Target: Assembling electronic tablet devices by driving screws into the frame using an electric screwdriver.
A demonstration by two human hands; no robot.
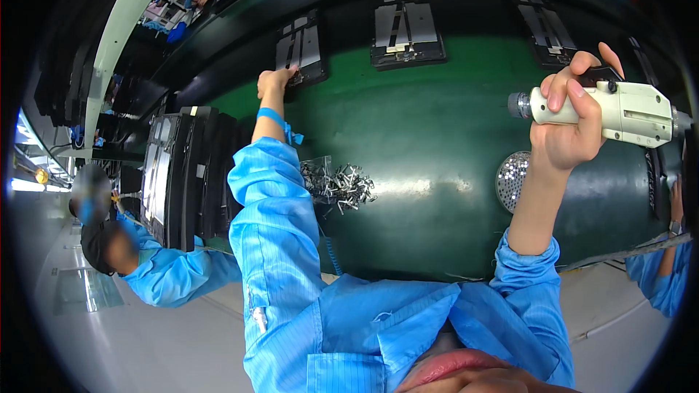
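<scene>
My left hand (272,83) reaches forward with its fingers closed at the near left corner of an opened tablet (299,51), a black frame with pale battery panels inside. A blue band circles that wrist. On the right, my right hand (569,120) is raised and wrapped around a cream-coloured electric screwdriver (641,115), held nearly level. Its clear collar points left. Below this hand sits a round dish (502,183) of small shiny pieces, probably screws. Beside my left forearm lies a pile of small metal parts (349,188), some in a clear bag.
Two more opened tablets (406,29) (545,29) stand along the far side of the green mat (422,124). A stack of black tablet units (186,175) rises at left. A co-worker in blue (167,266) is beyond it; others show at far left and right.
</scene>
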